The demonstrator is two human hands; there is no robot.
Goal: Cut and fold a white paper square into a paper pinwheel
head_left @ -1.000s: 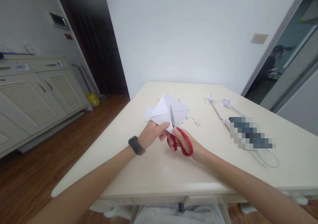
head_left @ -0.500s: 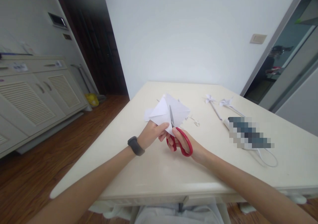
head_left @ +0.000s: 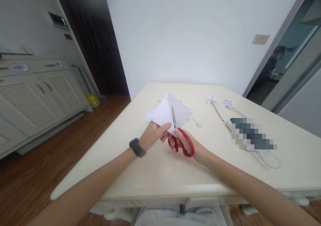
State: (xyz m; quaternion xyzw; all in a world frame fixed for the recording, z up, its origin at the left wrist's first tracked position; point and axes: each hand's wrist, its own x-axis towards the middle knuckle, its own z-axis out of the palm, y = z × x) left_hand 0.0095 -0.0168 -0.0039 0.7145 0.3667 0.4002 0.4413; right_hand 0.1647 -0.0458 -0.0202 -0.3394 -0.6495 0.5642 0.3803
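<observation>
the left hand (head_left: pixel 153 134) pinched the near edge of a folded white paper (head_left: pixel 168 114), its fingers (head_left: pixel 164 129) closed on that edge and lifting the sheet just above the tabletop (head_left: pixel 155 172). a dark watch (head_left: pixel 137 147) sat on the left wrist. the right hand (head_left: pixel 187 145) was just beside the left hand, its fingers closed through the red loops of the scissors (head_left: pixel 181 139). the scissor blades pointed away from the person and lay across the middle of the paper, drawn nearly together; whether they were fully shut could not be told. the paper stood tilted, with one corner pointing up and another toward the right of the scissors.

measured from the paper, small white scraps (head_left: pixel 197 121) lay on the tabletop just to its right. farther right, well apart from the paper, two small paper pinwheels (head_left: pixel 213 100) on thin sticks lay flat, one beside the other. nearer the person than the pinwheels sat a blurred dark object (head_left: pixel 252 138) with a thin white cord (head_left: pixel 272 160) looping from it. to the left of the paper, beyond the tabletop edge, was wooden floor (head_left: pixel 37 172) and a white cabinet (head_left: pixel 32 95) with slatted doors.
</observation>
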